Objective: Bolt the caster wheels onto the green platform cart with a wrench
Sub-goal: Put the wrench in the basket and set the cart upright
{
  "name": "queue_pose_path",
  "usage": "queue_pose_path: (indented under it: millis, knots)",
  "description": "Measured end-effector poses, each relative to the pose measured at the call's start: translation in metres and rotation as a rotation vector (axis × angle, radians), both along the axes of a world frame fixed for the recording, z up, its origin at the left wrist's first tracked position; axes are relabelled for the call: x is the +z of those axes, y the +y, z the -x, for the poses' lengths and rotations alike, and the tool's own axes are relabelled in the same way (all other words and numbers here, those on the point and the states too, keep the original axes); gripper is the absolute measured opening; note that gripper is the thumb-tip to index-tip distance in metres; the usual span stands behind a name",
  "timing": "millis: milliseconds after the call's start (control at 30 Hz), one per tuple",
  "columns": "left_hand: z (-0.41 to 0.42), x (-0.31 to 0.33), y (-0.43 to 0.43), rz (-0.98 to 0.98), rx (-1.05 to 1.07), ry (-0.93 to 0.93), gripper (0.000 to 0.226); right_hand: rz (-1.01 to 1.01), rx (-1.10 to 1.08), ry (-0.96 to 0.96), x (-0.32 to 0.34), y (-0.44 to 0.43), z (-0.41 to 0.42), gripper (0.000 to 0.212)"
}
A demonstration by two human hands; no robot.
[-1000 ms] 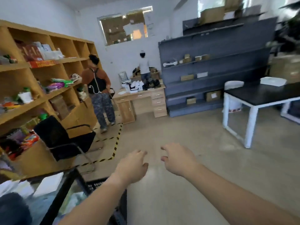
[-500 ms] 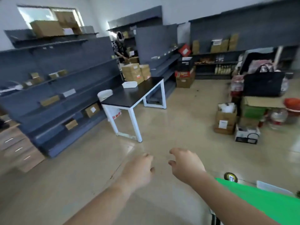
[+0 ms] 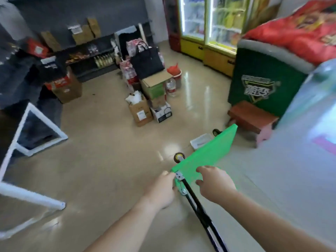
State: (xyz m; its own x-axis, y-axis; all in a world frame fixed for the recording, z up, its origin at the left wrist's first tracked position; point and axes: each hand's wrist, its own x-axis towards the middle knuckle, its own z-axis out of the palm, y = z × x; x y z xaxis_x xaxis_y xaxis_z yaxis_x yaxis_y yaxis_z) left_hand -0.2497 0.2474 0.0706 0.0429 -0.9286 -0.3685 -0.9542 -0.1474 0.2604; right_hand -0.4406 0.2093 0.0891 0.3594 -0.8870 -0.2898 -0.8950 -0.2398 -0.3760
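The green platform cart (image 3: 209,153) lies on the floor at centre right, its black handle (image 3: 198,206) stretched out towards me. Two caster wheels show at its left edge, one close to me (image 3: 179,157) and one at the far corner (image 3: 216,132). My left hand (image 3: 161,186) reaches the cart's near corner, with its fingertips at the metal hinge (image 3: 179,176). Over the near end of the green deck hovers my right hand (image 3: 214,182), fingers loosely spread and holding nothing. No wrench is in sight.
A white tray (image 3: 201,140) sits on the floor beside the cart. Behind it stand a brown stool (image 3: 252,117) and a green cabinet (image 3: 263,84). Cardboard boxes (image 3: 143,110) are piled mid-floor, and a white-framed table (image 3: 27,135) is at the left.
My view has swung right across the room, from the shelves and table to the cart. Both hands have come down to the cart's near corner.
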Motion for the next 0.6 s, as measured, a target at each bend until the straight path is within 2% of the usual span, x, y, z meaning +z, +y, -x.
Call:
queue_pose_path:
  millis: [267,400,600]
  knots:
    - [0.043,-0.07,-0.034,-0.195,-0.533,-0.059,0.038,-0.179,-0.512,0.056,-0.065,0.077,0.048,0.038]
    - [0.059,-0.11,-0.033,-0.261,-0.668,-0.049,0.046,-0.273,-0.674,0.039,-0.112,0.111,0.052,0.039]
    - [0.082,-0.202,-0.034,-0.339,-0.775,-0.12,0.051,-0.389,-0.739,-0.026,-0.212,0.127,0.065,0.036]
